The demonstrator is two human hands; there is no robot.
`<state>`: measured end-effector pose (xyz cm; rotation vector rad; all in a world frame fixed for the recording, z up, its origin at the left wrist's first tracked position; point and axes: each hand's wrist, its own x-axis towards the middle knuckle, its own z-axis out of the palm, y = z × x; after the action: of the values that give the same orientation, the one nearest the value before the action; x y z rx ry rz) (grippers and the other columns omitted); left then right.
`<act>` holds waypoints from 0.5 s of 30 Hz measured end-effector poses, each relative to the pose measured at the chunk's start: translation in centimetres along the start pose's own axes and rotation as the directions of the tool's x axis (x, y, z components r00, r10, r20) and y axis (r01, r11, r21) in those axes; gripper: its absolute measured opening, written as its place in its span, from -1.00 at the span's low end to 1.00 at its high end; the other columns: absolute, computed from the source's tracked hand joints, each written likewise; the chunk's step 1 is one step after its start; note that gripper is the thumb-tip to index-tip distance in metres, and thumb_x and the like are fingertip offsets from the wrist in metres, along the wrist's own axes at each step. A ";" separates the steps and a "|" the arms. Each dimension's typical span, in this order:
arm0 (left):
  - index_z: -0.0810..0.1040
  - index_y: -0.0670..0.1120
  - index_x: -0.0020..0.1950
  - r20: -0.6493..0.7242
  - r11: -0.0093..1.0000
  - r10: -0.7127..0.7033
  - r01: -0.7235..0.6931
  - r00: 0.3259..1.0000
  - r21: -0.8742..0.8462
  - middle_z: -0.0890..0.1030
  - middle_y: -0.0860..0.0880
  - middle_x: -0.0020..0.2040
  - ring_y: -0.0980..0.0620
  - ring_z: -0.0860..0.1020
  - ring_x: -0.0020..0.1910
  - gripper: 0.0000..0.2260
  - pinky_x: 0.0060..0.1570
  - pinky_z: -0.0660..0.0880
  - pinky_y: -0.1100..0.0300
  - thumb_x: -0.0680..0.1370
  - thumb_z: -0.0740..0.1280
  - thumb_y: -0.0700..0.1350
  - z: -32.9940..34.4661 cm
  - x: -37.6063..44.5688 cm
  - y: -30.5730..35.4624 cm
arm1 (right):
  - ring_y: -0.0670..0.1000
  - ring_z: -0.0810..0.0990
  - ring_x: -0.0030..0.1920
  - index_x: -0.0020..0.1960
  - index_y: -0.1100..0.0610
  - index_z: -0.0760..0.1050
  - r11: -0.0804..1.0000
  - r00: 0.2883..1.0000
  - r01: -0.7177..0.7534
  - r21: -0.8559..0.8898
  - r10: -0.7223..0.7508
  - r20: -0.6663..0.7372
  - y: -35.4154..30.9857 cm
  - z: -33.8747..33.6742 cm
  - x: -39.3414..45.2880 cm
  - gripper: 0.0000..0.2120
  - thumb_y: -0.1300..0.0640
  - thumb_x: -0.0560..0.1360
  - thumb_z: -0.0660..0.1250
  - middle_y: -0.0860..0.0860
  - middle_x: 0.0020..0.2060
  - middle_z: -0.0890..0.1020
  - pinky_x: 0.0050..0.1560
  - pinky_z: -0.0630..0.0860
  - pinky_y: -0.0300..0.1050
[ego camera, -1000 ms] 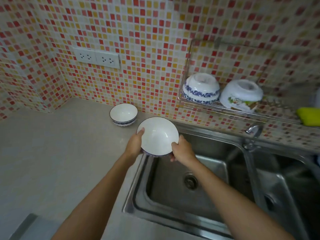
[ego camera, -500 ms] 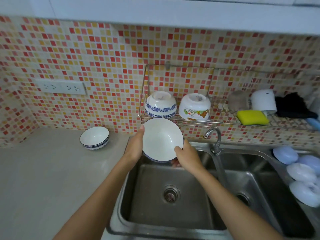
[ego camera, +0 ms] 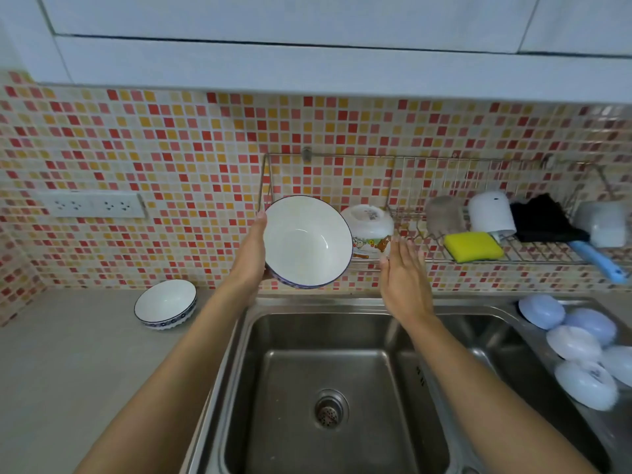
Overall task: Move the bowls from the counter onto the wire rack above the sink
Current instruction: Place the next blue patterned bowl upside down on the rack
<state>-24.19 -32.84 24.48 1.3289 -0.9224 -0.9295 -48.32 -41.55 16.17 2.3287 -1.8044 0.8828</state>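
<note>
bowl (ego camera: 307, 241) white inside, blue-patterned outside

Single head view, looking forward-down, close over sink (ego camera: 328, 388).

Wall: mosaic tile backsplash (ego camera: 191, 138) in red, orange, cream. White cabinets (ego camera: 307, 39) overhead, double outlet (ego camera: 92, 205) at left. Grey countertop (ego camera: 68, 354), steel sink (ego camera: 328, 388).
</note>
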 end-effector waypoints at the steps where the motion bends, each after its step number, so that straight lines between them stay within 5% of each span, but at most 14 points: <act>1: 0.37 0.15 0.23 0.001 1.000 -0.005 0.005 1.000 0.009 0.51 0.04 0.06 0.01 0.54 -0.01 -0.65 -0.13 0.56 0.13 0.59 -0.02 0.26 0.2 0.3 0.3 | 0.12 0.10 0.55 0.54 0.27 0.10 0.999 0.999 -0.018 -0.037 0.019 0.033 0.6 0.3 -0.1 -0.46 -0.02 0.67 -0.10 0.19 0.53 0.19 0.55 -0.10 0.02; 7: 0.31 0.07 0.38 0.103 0.993 0.074 -0.082 0.992 0.080 0.41 -0.03 0.29 -0.13 0.42 0.26 -0.56 0.23 0.47 -0.09 0.58 0.07 0.25 1.6 2.7 2.5 | 0.05 -0.08 0.57 0.56 0.23 -0.03 0.991 0.998 0.013 -0.132 -0.005 0.060 2.1 1.0 -0.6 -0.40 -0.07 0.63 -0.28 0.15 0.56 0.03 0.53 -0.21 -0.04; 15: 0.35 0.13 0.42 0.096 0.774 0.511 -0.505 0.854 0.381 0.47 -0.01 0.35 0.06 0.45 0.28 -0.40 0.25 0.45 0.09 0.43 0.32 0.30 7.5 6.8 5.4 | 0.10 0.00 0.56 0.55 0.24 0.04 0.985 0.997 0.036 -0.167 -0.024 0.072 2.1 0.9 -0.5 -0.42 -0.04 0.64 -0.24 0.17 0.55 0.10 0.52 -0.15 0.01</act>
<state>-28.53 -41.77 30.23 1.3070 -1.4275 -0.3141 -49.95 -42.11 14.59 2.3008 -1.7875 0.6263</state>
